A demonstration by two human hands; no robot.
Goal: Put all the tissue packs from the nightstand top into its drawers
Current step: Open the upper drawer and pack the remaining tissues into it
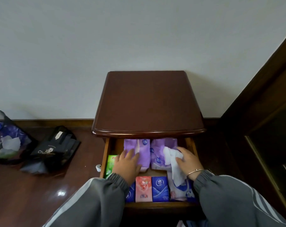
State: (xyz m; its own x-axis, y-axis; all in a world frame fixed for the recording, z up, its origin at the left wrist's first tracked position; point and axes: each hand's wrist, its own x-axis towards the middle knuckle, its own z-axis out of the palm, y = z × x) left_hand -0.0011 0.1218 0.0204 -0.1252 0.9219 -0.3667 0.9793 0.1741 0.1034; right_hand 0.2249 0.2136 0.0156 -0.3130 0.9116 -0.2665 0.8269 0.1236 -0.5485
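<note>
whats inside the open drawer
Tissue packs: two purple, one green, pink, blue. Both hands and sleeves cover some; the drawer's back is hidden.

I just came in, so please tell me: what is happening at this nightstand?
A person is arranging tissue packs in the open top drawer. The left hand rests on a purple pack; the right hand touches a loose white tissue. The nightstand top shows no packs.

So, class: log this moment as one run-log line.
dark wooden nightstand top: bare | open drawer: packs inside | left hand: on purple tissue pack | right hand: on loose white tissue
</note>
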